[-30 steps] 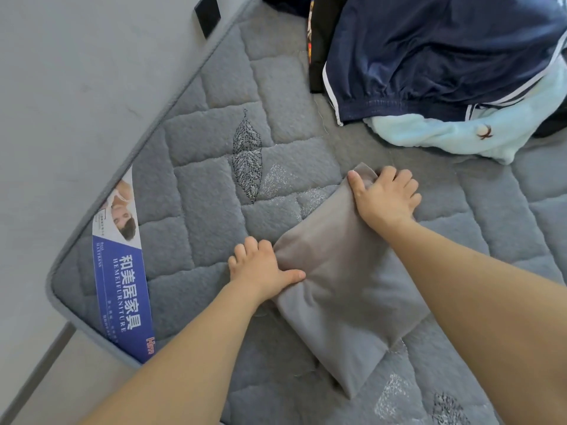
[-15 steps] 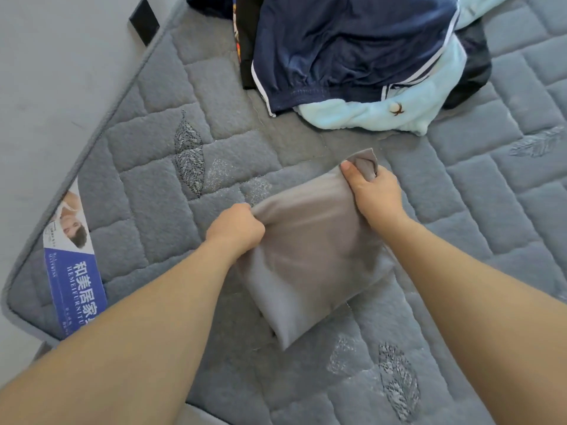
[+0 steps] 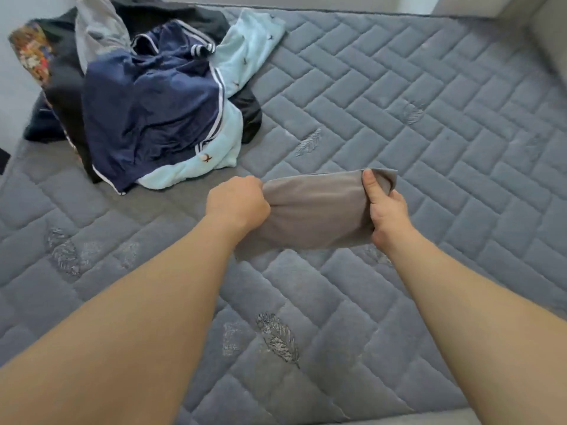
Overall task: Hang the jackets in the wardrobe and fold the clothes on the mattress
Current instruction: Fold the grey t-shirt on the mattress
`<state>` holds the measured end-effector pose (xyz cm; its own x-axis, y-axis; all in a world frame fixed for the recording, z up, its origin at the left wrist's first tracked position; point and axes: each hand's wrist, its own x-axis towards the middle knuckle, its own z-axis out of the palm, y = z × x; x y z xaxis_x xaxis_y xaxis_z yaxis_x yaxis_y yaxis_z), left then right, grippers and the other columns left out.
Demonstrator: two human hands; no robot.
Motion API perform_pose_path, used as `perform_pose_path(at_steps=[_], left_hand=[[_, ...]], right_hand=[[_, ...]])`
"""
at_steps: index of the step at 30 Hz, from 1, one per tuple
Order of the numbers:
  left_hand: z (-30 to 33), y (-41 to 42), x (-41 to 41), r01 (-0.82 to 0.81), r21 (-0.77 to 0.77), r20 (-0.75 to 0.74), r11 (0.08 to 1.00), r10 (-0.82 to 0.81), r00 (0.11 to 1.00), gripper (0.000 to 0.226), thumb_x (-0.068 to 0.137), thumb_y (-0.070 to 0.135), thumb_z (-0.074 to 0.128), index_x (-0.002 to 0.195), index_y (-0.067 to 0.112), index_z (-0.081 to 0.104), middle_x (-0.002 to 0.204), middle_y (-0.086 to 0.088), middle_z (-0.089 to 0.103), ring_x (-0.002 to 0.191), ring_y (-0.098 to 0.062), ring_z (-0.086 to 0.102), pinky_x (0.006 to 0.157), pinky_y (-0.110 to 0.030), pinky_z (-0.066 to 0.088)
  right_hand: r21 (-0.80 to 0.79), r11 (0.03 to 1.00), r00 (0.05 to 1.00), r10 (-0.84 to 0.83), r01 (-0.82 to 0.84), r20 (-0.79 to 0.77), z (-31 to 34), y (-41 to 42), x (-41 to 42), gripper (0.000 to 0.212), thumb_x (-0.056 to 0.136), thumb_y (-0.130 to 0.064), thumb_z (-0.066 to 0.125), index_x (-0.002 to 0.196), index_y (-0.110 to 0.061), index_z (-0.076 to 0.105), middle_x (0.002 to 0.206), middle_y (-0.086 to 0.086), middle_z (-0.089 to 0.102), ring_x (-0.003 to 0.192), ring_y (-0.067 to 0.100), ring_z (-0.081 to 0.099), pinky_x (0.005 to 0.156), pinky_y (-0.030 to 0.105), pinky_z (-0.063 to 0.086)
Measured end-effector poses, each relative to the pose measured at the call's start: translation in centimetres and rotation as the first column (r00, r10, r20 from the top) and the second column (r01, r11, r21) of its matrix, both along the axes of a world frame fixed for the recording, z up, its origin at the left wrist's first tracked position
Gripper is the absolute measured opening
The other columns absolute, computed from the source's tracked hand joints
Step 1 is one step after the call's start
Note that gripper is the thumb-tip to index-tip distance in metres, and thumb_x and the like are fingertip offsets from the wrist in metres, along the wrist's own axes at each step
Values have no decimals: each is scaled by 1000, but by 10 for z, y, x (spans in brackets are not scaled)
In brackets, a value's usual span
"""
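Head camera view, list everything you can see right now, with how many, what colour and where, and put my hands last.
mattress: one, grey quilted, fills the view
folded grey garment: one, grey, centre, held between both hands
navy garment: one, navy with white stripes, top of the pile at upper left
light blue garment: one, pale blue, under the navy one
black clothes: count unclear, black, left of pile
patterned fabric: one, orange floral, far left
left hand: grips the garment's left end
right hand: pinches its right end
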<state>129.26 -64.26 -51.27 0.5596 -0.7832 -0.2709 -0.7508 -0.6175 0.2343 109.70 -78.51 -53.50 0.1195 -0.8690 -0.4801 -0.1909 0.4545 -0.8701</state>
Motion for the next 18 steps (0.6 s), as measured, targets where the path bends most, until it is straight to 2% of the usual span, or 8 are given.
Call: perform_pose_path(at_steps=[3,6,8,9,13,14,16,18], left_hand=[[63,-39,-56,157,-74,86,985,-150,985,8,81,14,46,79,19,51,84,-5,55,82,-33,55,68,-33,35],[126,-76,-115,325,-137,181,936,-299,937,9,81,13,48,79,21,52,97,-12,66,92,-35,62,67,-33,35],[167,-99,-157,429,-186,223,884,-387,895,8,80,14,50,77,22,50,98,-14,68,94,-36,63,67,-33,36],[187,-109,-179,481,-208,244,852,-431,868,8,80,14,50,76,21,50,98,-14,68,93,-36,63,67,-33,36],[266,-137,-271,687,-274,314,674,-612,726,10,79,15,51,70,18,46,90,-12,66,77,-33,56,65,-33,34],[284,-141,-294,735,-281,326,617,-659,677,11,79,15,51,69,19,47,89,-12,66,74,-32,52,64,-33,33],[317,-145,-341,822,-293,375,489,-732,569,6,78,17,51,75,19,56,91,-13,67,80,-34,56,67,-34,32],[348,-140,-387,882,-304,454,359,-760,466,12,76,23,48,80,19,59,95,-15,67,92,-36,59,70,-34,30]], right_hand=[[-65,985,987,-155,157,46,62,-8,-77,36,76,-59,74,82,-25,63,84,-16,66,81,3,60,68,24,45],[-117,930,936,-335,347,108,123,-4,-151,36,78,-57,73,81,-24,61,78,-20,67,69,-5,61,55,17,45],[-149,868,878,-452,474,158,165,5,-199,34,80,-55,73,80,-23,61,66,-22,66,57,-10,60,44,10,43],[-166,831,845,-505,531,176,185,10,-223,33,81,-55,72,80,-23,61,67,-21,65,57,-10,60,44,9,43],[-253,657,703,-677,710,216,265,40,-312,32,83,-53,70,82,-23,62,79,-18,63,69,-6,59,55,10,46],[-280,606,664,-715,745,219,285,50,-334,33,84,-53,70,87,-21,62,83,-17,63,75,-2,61,63,12,48],[-345,495,582,-783,797,220,321,72,-377,33,85,-53,69,97,-23,61,90,-14,62,87,8,61,79,21,46],[-414,396,512,-830,820,220,354,97,-419,34,84,-55,69,97,-24,61,89,-14,61,88,10,59,84,25,44]])
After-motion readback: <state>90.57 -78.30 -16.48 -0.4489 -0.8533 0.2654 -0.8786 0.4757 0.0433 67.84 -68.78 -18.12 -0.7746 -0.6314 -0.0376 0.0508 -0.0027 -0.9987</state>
